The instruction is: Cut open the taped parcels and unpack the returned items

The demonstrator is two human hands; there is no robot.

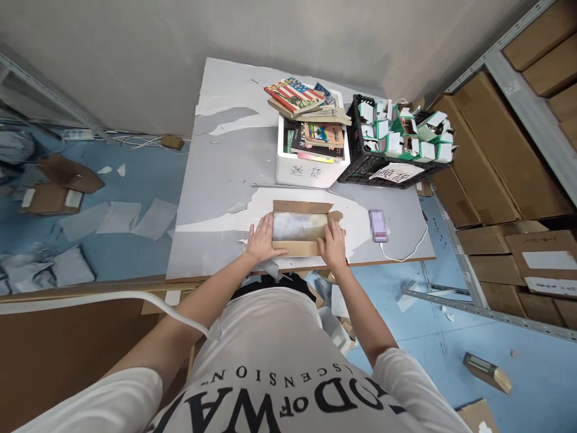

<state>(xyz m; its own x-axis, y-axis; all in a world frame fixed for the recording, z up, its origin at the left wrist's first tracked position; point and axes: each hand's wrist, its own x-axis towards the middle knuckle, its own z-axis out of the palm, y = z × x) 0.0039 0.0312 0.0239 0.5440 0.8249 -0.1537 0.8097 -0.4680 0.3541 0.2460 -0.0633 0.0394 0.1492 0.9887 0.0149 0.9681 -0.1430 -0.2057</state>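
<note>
An open cardboard box lies at the table's front edge, its long flaps standing up at the back and front. Inside it is a whitish item that looks wrapped in clear plastic; what it is I cannot make out. My left hand holds the box's left end, fingers pressed on the end and thumb along the front flap. At the right end, my right hand grips the box near a bent end flap, thumb at the front corner.
Behind the box stand a white bin of books and a black crate of small green-and-white boxes. A phone with a white cable lies to the right. Shelves with cartons rise at the right. Papers litter the floor.
</note>
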